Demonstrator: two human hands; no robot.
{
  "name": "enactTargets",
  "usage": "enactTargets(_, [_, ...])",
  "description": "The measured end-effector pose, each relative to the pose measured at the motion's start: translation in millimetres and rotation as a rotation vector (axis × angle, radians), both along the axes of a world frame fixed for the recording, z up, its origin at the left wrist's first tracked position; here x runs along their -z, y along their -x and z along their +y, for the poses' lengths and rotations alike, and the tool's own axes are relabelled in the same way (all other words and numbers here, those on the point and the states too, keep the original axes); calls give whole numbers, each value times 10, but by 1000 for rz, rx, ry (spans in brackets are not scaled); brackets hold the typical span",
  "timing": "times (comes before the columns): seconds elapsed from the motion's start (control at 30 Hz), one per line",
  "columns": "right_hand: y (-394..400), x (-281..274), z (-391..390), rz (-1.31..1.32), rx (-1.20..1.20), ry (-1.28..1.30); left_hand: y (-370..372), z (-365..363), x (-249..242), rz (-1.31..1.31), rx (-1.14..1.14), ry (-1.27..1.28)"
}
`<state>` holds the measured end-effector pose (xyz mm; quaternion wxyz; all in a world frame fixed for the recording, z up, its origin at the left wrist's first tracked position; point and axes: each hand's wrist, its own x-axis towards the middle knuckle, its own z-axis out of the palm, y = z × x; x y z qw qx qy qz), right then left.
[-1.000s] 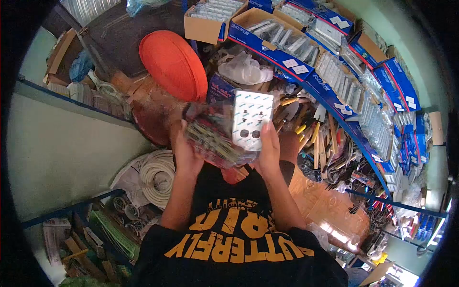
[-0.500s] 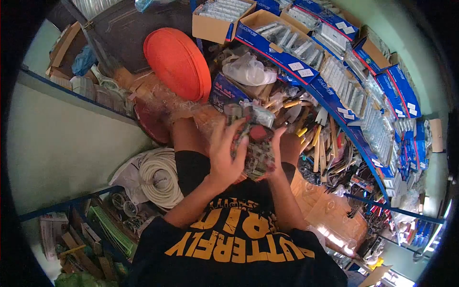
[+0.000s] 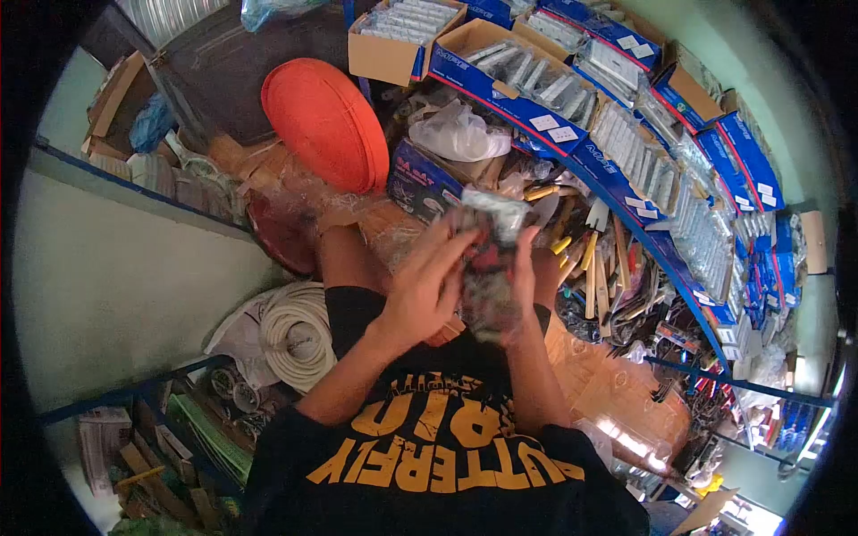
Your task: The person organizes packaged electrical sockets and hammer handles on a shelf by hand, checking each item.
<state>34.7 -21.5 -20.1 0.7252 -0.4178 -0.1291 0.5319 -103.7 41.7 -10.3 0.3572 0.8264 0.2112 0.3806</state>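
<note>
Between my two hands, above my lap, is a dark bundle (image 3: 490,290) with a mottled pattern, a red patch and a shiny pale end at its top. Motion blurs it, so its kind cannot be made out. My right hand (image 3: 524,299) grips its right side, thumb up along the edge. From the left, my left hand (image 3: 418,290) presses bent fingers on its upper part; the fingertips are blurred. Beyond the bundle lies a dark blue printed box (image 3: 424,183), with clear plastic bags (image 3: 460,132) over it.
A round orange-red coil (image 3: 326,125) lies ahead left. Blue and brown cartons (image 3: 509,107) of wrapped packs line a curved shelf at right. Below are trowels and wooden-handled tools (image 3: 601,268). A white hose coil (image 3: 295,335) sits by my left thigh, near a blue-edged rack (image 3: 134,393).
The bundle has turned more upright between my hands, and its shiny pale end now shows at the top. My left hand has shifted slightly lower over it. The view has moved slightly.
</note>
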Motion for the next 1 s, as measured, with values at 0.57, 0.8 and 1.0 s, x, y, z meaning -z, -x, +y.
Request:
enactTargets(0.57, [-81,-9,102,227,-66,-222,-96,-271,31,204,-156,-429])
enactTargets(0.8, [-109,-73,100,122,34,-220,108,-149,2,219,-229,-188])
enactTargets(1.0, [-24,-102,200,18,38,-93,-25,114,189,-101,-334,213])
